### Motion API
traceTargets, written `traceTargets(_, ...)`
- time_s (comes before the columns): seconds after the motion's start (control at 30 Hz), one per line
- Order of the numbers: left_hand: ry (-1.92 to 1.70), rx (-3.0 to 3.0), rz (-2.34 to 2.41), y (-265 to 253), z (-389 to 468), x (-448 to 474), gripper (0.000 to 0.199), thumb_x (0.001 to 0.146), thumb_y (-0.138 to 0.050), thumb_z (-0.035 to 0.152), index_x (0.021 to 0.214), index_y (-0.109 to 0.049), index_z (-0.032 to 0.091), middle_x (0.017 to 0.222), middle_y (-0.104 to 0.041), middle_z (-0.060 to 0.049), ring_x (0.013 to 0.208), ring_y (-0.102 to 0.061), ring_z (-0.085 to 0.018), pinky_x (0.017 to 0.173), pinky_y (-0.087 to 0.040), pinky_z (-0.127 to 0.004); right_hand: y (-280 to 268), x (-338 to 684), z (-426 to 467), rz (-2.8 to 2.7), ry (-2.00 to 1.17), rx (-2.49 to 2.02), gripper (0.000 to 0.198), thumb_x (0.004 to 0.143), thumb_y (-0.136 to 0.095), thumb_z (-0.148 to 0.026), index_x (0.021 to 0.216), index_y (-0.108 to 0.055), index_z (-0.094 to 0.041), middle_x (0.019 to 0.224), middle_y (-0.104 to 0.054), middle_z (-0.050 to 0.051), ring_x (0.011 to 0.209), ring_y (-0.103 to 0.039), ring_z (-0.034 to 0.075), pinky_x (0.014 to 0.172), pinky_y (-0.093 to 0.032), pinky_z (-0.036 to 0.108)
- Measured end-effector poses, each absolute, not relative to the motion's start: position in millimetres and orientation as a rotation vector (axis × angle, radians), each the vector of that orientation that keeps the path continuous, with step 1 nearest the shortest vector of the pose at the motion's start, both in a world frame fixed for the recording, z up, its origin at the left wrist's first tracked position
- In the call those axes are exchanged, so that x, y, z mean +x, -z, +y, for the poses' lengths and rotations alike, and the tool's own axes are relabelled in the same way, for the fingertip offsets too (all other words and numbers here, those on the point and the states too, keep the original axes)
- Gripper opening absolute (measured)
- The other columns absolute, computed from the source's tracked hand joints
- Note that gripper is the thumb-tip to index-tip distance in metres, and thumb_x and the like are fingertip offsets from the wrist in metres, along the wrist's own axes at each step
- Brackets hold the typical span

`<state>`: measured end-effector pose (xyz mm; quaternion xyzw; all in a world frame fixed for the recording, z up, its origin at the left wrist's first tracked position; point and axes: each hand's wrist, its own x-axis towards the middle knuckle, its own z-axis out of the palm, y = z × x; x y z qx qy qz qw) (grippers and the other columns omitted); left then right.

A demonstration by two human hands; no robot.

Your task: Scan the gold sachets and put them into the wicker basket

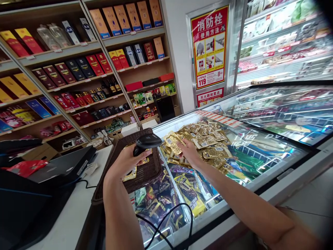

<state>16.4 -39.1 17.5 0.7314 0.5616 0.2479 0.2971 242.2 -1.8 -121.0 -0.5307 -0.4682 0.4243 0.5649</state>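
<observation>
My left hand (130, 158) is wrapped round the handle of a black barcode scanner (148, 140), its head pointing right. With its fingers closed on a gold foil packet (172, 141), my right hand (189, 152) is just right of the scanner. A heap of similar gold packets (208, 139) lies on the freezer's glass top around and behind that hand. Below the left hand is a brown woven basket (153, 166) with a few gold packets (130, 174) inside, partly hidden by the hand.
The glass-topped chest freezer (281, 152) shows packaged goods inside. A black cable (191, 211) loops in front. At left, a white counter (65, 215) bears dark equipment (62, 163). Shelves of boxes (80, 67) stand behind, beside a red poster (210, 47) and a lit display fridge (281, 41).
</observation>
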Motion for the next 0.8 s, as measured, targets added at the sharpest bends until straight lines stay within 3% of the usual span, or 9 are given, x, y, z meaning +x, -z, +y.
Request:
traceTargets(0.1,-0.649,1.920,1.531,-19.0,-38.7,13.7,0.040,0.070,-0.072,0.057,0.076,-0.056,0.021,0.062,-0.053,0.002,0.057,-0.050,-0.015,0.053,-0.036,-0.024,119.7,252.0,3.4,-1.088,-0.971,-1.341,0.047,0.093,-0.053,-0.047,0.126,-0.054,-0.013,0.074,-0.066,0.004,0.057,-0.067,0.020,0.052,-0.044,0.027)
traceTargets(0.27,-0.647,1.902,1.599,-17.8,-35.2,1.5,0.046,0.070,-0.071,0.063,0.075,-0.054,0.021,0.060,-0.052,0.003,0.055,-0.048,-0.014,0.051,-0.033,-0.023,125.0,281.7,22.8,-1.137,-0.390,-1.810,0.037,0.096,-0.048,-0.040,0.119,-0.062,-0.015,0.090,-0.070,0.013,0.086,-0.067,0.029,0.072,-0.047,0.036)
traceTargets(0.47,-0.662,1.911,1.582,-15.1,-31.2,-6.9,0.046,0.070,-0.072,0.062,0.075,-0.053,0.021,0.063,-0.055,0.003,0.056,-0.049,-0.013,0.051,-0.034,-0.023,141.8,297.0,36.0,-1.236,-0.060,-1.992,0.035,0.092,-0.051,-0.030,0.118,-0.065,-0.011,0.118,-0.063,0.020,0.120,-0.050,0.036,0.099,-0.036,0.047)
traceTargets(0.8,-0.723,1.867,1.641,-11.6,-30.4,-26.8,0.047,0.068,-0.074,0.062,0.082,-0.056,0.020,0.064,-0.057,0.001,0.057,-0.054,-0.015,0.051,-0.036,-0.023,149.5,285.1,31.9,-1.272,0.050,-1.896,0.030,0.089,-0.055,-0.030,0.113,-0.067,-0.016,0.126,-0.056,0.016,0.120,-0.044,0.036,0.099,-0.033,0.050)
